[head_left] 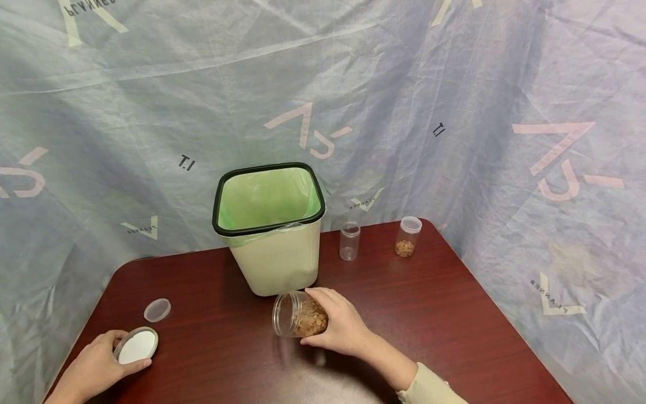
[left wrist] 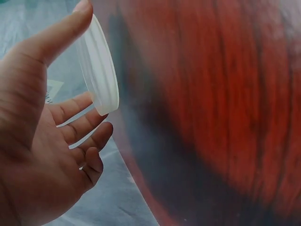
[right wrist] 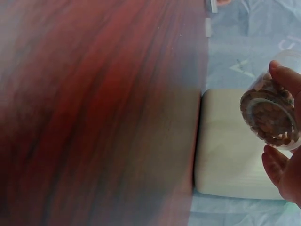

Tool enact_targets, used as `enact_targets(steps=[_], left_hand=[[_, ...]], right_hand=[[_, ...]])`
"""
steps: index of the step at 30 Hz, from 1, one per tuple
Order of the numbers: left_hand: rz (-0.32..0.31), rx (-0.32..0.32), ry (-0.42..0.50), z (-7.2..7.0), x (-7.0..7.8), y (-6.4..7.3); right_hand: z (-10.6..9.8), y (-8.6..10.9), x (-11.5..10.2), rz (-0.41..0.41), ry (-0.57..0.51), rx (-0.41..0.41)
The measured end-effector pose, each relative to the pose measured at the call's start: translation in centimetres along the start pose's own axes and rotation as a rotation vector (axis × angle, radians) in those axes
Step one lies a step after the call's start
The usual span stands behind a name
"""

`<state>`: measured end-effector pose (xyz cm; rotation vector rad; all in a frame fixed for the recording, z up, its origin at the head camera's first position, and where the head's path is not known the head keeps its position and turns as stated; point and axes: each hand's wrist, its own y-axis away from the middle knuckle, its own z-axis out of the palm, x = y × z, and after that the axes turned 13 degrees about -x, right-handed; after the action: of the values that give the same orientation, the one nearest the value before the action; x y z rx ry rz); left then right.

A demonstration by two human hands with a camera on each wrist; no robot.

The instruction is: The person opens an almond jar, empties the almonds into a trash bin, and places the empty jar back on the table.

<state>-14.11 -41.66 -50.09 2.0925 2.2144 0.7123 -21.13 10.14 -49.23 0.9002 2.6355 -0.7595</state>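
My right hand (head_left: 340, 322) grips a clear plastic jar (head_left: 287, 315) partly filled with brown nut-like pieces (head_left: 312, 321). The jar is tipped on its side, its uncovered mouth facing left, just in front of the bin. In the right wrist view the pieces lie against the jar's base (right wrist: 270, 117). At the left of the table, my left hand (head_left: 98, 359) pinches a round lid (head_left: 137, 345) between thumb and fingers, its white inner face turned up toward the head camera. The left wrist view shows that lid (left wrist: 99, 66) edge-on, above the table.
A cream bin (head_left: 277, 264) with a black rim and green liner stands at the back middle. A second lid (head_left: 157, 310) lies on the table at left. To the bin's right stand a clear uncovered jar (head_left: 349, 242) and a lidded jar (head_left: 407, 238) holding some brown pieces.
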Motion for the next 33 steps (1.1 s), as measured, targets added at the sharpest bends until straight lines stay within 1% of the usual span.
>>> enact_targets(steps=[7,11,19,25,28,29,32,33], left_hand=[[-0.019,-0.012,-0.003,0.3,-0.5,-0.4],[-0.044,-0.034,-0.003,0.3,-0.6,-0.7],[-0.071,-0.066,0.008,0.8,-0.7,-0.8],[-0.058,-0.061,0.007,1.0,-0.8,-0.6],[-0.055,-0.068,-0.001,0.6,-0.7,-0.4],[-0.064,-0.073,-0.007,0.4,-0.5,-0.3],[-0.079,-0.072,-0.029,-0.9,0.1,0.0],[-0.07,-0.056,-0.036,-1.5,0.4,0.0]], right_hand=[[-0.1,0.0,0.1,0.008,0.0,-0.009],[-0.1,0.1,0.2,0.011,0.004,-0.008],[0.0,0.2,0.3,0.008,0.0,-0.002],[-0.2,0.3,0.2,0.016,0.007,-0.012],[-0.4,0.2,0.2,0.016,0.007,-0.017],[-0.4,0.2,0.1,0.015,0.007,-0.018],[-0.5,0.2,0.1,0.018,0.005,-0.015],[-0.6,0.2,0.1,0.023,0.003,-0.013]])
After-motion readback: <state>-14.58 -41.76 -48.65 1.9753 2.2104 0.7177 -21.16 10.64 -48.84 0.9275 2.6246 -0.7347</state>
